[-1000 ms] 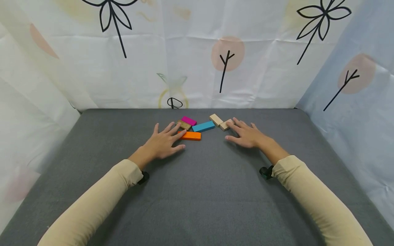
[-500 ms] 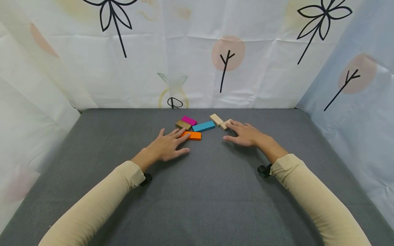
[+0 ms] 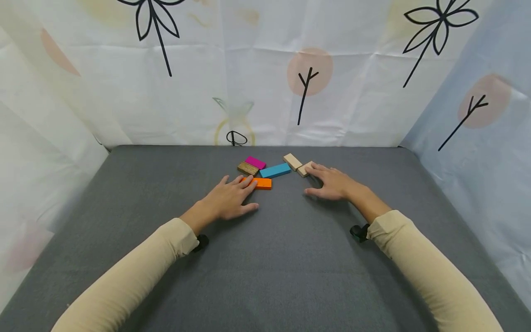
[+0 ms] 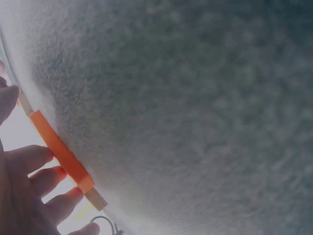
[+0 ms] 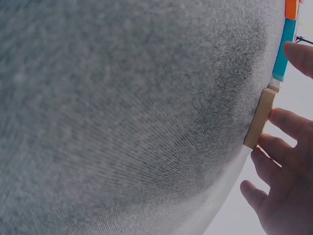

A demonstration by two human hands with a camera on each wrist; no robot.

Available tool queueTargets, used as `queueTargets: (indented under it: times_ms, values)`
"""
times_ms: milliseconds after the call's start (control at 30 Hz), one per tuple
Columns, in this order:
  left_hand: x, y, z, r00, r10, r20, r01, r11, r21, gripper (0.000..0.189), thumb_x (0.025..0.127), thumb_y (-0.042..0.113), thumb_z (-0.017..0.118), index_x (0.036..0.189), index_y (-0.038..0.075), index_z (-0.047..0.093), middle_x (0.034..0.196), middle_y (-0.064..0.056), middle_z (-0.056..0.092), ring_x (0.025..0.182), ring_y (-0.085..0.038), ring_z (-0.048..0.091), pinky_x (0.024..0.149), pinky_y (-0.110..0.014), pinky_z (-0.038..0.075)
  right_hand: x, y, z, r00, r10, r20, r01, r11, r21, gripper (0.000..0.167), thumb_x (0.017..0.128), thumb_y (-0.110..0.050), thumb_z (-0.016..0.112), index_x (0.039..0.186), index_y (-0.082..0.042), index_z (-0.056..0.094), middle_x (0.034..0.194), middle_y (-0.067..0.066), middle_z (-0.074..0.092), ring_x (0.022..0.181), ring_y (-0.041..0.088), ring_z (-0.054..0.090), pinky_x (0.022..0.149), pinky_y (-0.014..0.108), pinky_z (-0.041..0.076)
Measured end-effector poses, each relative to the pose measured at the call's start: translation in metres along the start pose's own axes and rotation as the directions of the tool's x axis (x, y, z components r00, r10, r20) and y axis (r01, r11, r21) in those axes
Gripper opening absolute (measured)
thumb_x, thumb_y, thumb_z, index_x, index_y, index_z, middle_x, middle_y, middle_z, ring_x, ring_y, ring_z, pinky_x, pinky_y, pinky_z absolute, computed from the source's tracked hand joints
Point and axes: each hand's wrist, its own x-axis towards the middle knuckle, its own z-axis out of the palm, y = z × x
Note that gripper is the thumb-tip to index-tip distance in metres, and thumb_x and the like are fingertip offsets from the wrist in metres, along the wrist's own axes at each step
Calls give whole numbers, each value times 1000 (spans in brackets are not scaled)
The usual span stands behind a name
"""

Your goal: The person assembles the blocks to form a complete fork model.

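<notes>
Several flat rectangular blocks lie in a loose cluster towards the back of the grey table. My left hand [image 3: 228, 198], fingers spread, has its fingertips on the left part of an orange block [image 3: 263, 184]. Behind that block are a brown wood-grain block [image 3: 247, 168] and a magenta block [image 3: 255, 162]. A blue block [image 3: 275, 170] sits in the middle. My right hand [image 3: 333, 183], fingers extended, touches the nearer plain wooden block [image 3: 304, 169] with its fingertips, covering its right end. Another plain wooden block [image 3: 292, 161] lies behind it. Neither hand grips anything.
Grey cloth covers the table [image 3: 265, 267]. White printed fabric [image 3: 265, 69] hangs along its back edge, with more fabric at both sides. Dark wrist cameras sit under both cuffs.
My left hand has shifted right and towards me, from over the brown block onto the orange block. The right hand has barely moved; its fingertips stay at the plain wooden block.
</notes>
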Motion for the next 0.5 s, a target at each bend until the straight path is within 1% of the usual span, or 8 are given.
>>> queueTargets:
  times_ms: [133, 300, 500]
  values:
    - [1, 1, 0, 1000, -2, 5, 3, 1000, -19, 78, 101, 58, 44, 158, 9, 28, 163, -11, 23, 147, -36, 27, 115, -62, 20, -2, 0, 0, 1000, -15, -5, 15, 1000, -4, 82, 95, -45, 62, 158, -5, 27, 163, 20, 17, 146, 42, 24, 117, 61, 15]
    - [1, 0, 0, 1000, 10, -6, -11, 999, -38, 78, 100, 58, 46, 158, 7, 28, 163, -13, 24, 147, -37, 28, 115, -60, 24, -7, -2, 1, 1000, -24, -13, 24, 999, -21, 82, 94, -46, 64, 157, -5, 30, 162, 21, 20, 146, 42, 27, 116, 62, 17]
    - [0, -1, 3, 999, 29, -18, -30, 999, -44, 78, 100, 58, 47, 157, 8, 29, 162, -12, 26, 147, -37, 28, 114, -61, 25, -14, -7, 3, 999, -45, -9, 44, 998, -40, 82, 94, -46, 64, 156, -4, 31, 161, 22, 23, 144, 41, 31, 115, 62, 18]
